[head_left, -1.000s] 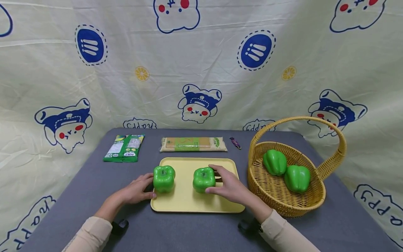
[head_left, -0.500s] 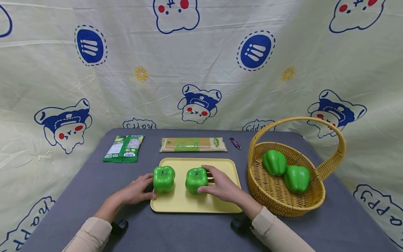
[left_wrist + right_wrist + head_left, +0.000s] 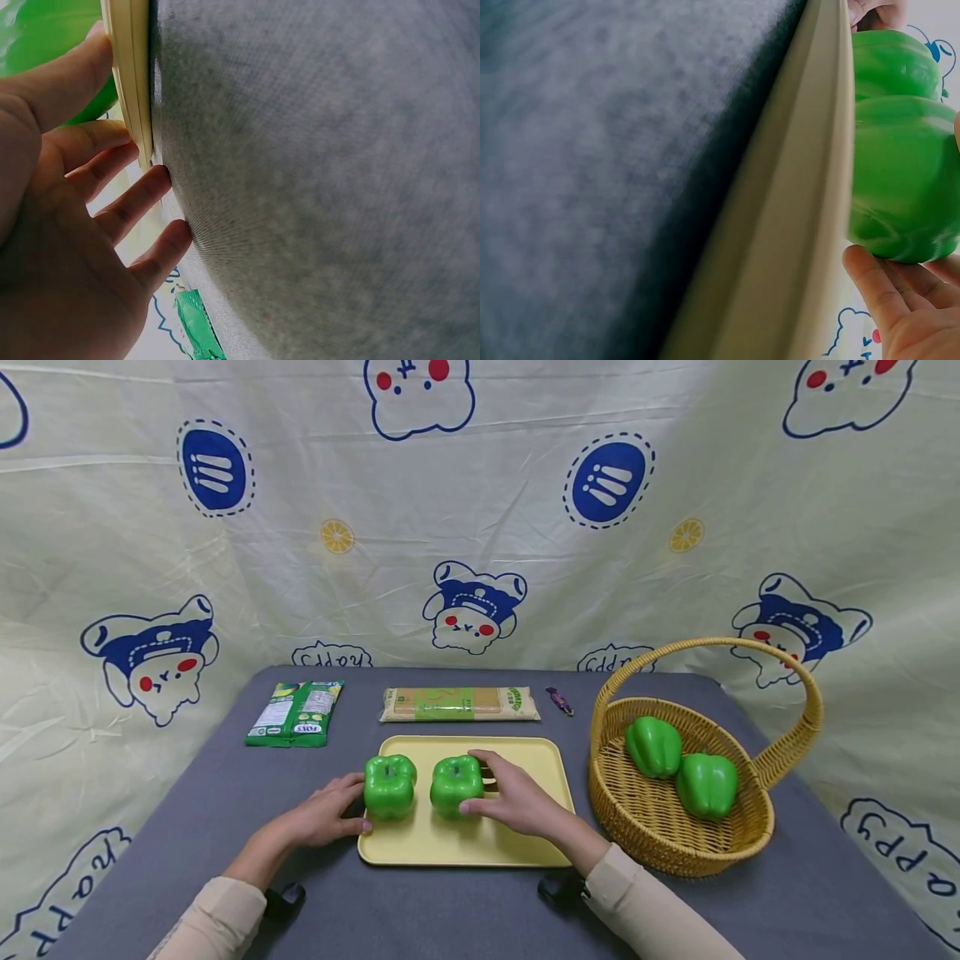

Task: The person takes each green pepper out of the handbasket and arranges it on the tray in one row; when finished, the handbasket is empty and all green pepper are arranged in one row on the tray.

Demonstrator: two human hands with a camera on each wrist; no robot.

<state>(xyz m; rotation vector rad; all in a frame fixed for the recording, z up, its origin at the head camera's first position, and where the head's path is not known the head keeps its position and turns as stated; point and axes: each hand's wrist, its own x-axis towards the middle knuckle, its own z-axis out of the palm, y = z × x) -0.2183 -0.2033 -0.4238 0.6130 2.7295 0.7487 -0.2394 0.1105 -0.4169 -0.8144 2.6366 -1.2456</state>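
Grasping one pepper (image 3: pixel 452 787) on the tray (image 3: pixel 465 847), the right hand (image 3: pixel 517 797) faces the left hand (image 3: pixel 328 814), relaxed beside a second pepper (image 3: pixel 389 787); apparently half done, two more peppers (image 3: pixel 707 786) in the basket (image 3: pixel 663 856) right of both.

The left green pepper (image 3: pixel 390 787) is glossy and lobed; it stands upright, with the stem end up, at the left side of the pale yellow tray (image 3: pixel 450 845). The right green pepper (image 3: pixel 456 786) looks alike and is also upright, near the first but apart, gripped by the right hand (image 3: pixel 513 795). The rectangular tray, low-rimmed with rounded corners, lies flat.
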